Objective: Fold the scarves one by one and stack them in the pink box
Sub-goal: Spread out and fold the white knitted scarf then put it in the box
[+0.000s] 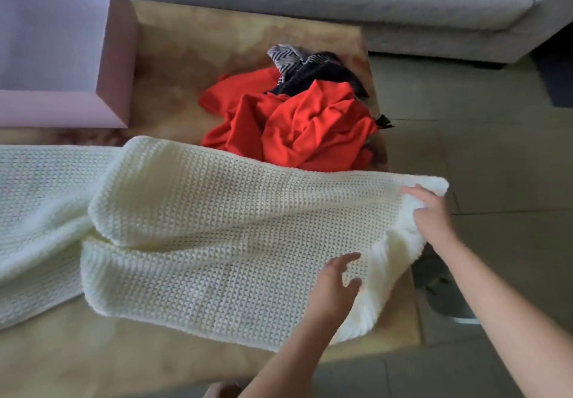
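1. Cream knit scarf [217,227] lies doubled across the wooden table [173,65] — spread flat for folding.
2. Right hand [431,214] pinches its end; left hand [336,279], open with fingers spread, meets the cloth.
3. Pink box [114,56] stands far left — within reach.

Box [115,56] far left on table [186,53], scarf heap [294,118] right (knit scarf [201,227] nearest)

Left hand [336,283] loose, fingers spread; right hand [431,216] seemingly gripping.
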`<state>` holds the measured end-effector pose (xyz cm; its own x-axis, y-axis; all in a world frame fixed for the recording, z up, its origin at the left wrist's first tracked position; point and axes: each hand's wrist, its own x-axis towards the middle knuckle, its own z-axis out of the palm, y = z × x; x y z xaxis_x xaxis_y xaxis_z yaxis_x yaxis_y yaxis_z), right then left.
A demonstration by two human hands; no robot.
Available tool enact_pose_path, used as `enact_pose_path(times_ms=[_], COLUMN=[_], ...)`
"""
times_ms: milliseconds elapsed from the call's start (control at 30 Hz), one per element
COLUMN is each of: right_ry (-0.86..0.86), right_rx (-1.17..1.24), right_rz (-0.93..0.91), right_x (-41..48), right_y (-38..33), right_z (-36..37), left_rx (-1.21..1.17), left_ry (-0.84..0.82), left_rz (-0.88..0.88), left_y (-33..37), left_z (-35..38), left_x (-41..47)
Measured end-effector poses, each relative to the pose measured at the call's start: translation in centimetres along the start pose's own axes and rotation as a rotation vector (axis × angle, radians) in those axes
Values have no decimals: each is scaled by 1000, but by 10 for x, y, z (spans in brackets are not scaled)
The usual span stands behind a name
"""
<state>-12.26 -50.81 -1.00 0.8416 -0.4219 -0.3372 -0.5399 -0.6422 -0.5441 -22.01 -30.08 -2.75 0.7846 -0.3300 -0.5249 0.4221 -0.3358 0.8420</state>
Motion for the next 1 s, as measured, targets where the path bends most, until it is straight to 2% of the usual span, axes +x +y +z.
enact_pose_path(times_ms=[67,133,200,233,300,367,567,700,767,833,1000], right_ry=[75,106,-45,-150,-255,-258,-163,-192,-160,-52,93], right_rx=[-110,-186,-160,-151,-208,-240,-287,-268,-313,-372,-571], right_rz=[-234,-455,-547,-555,-588,-616,-672,-702,-690,-678,-505], right_x=[-12,-28,-48,-57,-70,-76,-77,-85,-85,-77,-41], right_y=[-18,-44,-70,-81,-98,-108,-121,-133,-135,-127,-92], right_z=[14,38,70,86,117,140,175,189,189,175,94], left_rx=[77,259,485,597,755,818,856,789,666,535,284], left_ry=[222,479,661,693,673,635,739,784,722,629,313], left_rz=[57,109,118,70,-83,-172,-65,-24,12,77,204], left_y=[-10,-22,-42,-52,-76,-99,-113,-109,-103,-93,-51], left_z=[-30,-67,-102,-115,-133,-144,-163,-175,-173,-159,-82], left_x=[-9,-20,-35,-42,-58,-69,-67,-59,-56,-54,-47])
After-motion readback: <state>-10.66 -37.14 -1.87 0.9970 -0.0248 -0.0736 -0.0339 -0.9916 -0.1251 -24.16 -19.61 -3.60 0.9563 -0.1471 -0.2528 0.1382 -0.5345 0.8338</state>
